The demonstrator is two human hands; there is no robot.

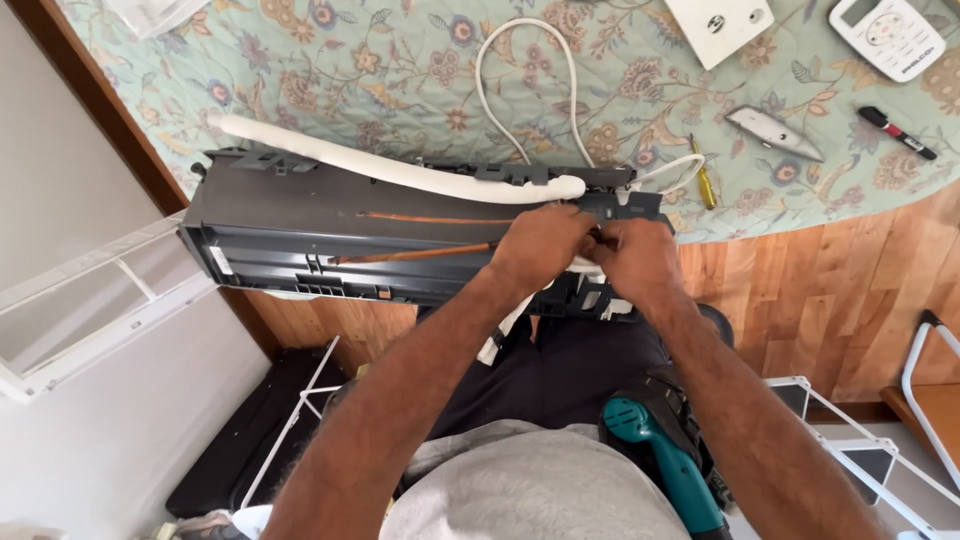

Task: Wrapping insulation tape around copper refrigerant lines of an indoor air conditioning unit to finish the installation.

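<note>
A dark grey air-conditioner indoor unit (280, 225) lies back-up across the table edge. Two thin copper pipes (410, 254) run along its back toward the right. A white foam-insulated pipe (400, 172) lies along its top edge. My left hand (540, 245) and my right hand (635, 258) are closed together at the right end of the copper pipes, fingers pinching around the pipe ends. What is between the fingers is hidden by the hands.
On the floral cloth (420, 70) lie a white cable loop (525, 80), a yellow-handled screwdriver (704, 176), a utility knife (775, 133), a marker (897, 132), a white remote (888, 35) and a white box (718, 25). A teal power drill (665, 455) rests by my lap. White frames stand at left and right.
</note>
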